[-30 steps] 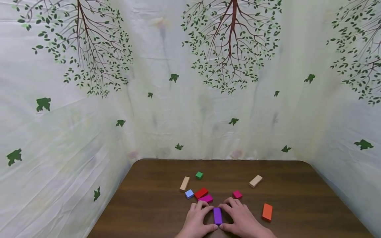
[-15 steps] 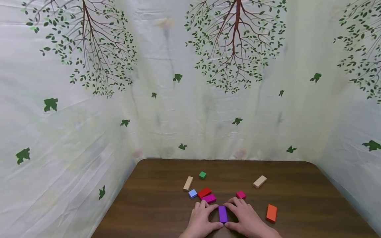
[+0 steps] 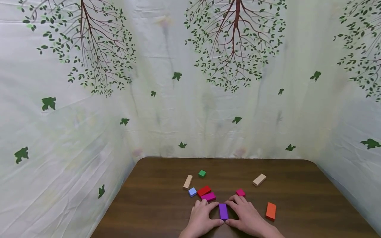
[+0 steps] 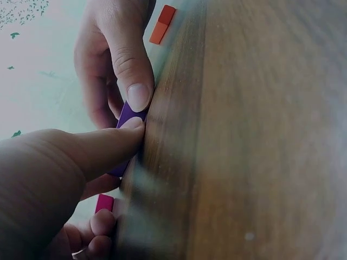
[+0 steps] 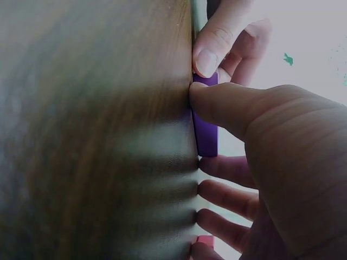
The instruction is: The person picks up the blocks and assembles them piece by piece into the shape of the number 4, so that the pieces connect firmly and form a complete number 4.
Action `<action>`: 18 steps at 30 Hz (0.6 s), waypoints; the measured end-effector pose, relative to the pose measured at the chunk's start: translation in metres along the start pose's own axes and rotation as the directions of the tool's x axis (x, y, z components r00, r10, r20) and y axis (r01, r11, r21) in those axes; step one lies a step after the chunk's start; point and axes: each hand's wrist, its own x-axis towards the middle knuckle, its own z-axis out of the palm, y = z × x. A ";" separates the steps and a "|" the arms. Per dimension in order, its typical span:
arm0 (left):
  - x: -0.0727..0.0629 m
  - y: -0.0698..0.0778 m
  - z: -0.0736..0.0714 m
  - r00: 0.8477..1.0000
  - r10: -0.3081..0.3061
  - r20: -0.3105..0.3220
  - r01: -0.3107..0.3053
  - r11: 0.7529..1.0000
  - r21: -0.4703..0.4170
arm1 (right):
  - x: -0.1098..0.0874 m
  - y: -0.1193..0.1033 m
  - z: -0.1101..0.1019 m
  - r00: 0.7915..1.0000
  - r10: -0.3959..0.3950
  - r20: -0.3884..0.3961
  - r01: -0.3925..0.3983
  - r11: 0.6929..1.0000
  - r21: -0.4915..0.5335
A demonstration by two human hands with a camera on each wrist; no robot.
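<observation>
A purple rectangular block (image 3: pixel 223 211) lies flat on the brown table (image 3: pixel 160 208) near its front, between both hands. My left hand (image 3: pixel 200 218) holds its left side, thumb at the near end and index fingertip by the far corner. From the right, my right hand (image 3: pixel 248 216) grips it the same way, its thumb almost meeting the left one. Both wrist views show the thumbs pressed against the purple block (image 4: pixel 127 115). Just past the left fingers lies a magenta block (image 3: pixel 209 196), touching a red block (image 3: pixel 204 190). Near the right fingertips sits a crimson block (image 3: pixel 240 192).
Farther back on the left are a light blue block (image 3: pixel 192 192), a tan block (image 3: pixel 188 182) and a green block (image 3: pixel 202 173). Another tan block (image 3: pixel 259 179) lies back right. An orange block (image 3: pixel 271 211) stands right of my right hand. A tree-printed curtain (image 3: pixel 205 132) hangs behind the table.
The whole scene shifted slightly rightward in the head view, then a little upward, as the camera moved. Both hands keep their hold on the purple block, and the other blocks stay put.
</observation>
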 end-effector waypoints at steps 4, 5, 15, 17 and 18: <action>0.002 -0.002 -0.001 1.000 -0.001 -0.002 0.001 1.000 0.009 | 0.001 0.000 0.000 1.000 -0.010 -0.014 0.010 1.000 -0.004; 0.002 -0.002 -0.001 1.000 -0.007 0.000 0.007 1.000 0.009 | 0.002 0.000 0.000 1.000 -0.013 -0.015 0.013 1.000 -0.004; 0.002 -0.002 0.000 1.000 -0.017 0.020 0.017 1.000 -0.016 | 0.000 0.001 0.000 1.000 0.000 0.017 0.000 1.000 -0.005; 0.001 -0.001 0.000 1.000 -0.012 0.018 0.013 1.000 -0.017 | -0.001 0.001 -0.001 1.000 0.000 0.030 -0.001 1.000 0.001; 0.001 -0.001 0.000 1.000 -0.012 0.018 0.013 1.000 -0.018 | -0.001 0.001 -0.002 0.999 -0.001 0.035 0.001 1.000 0.004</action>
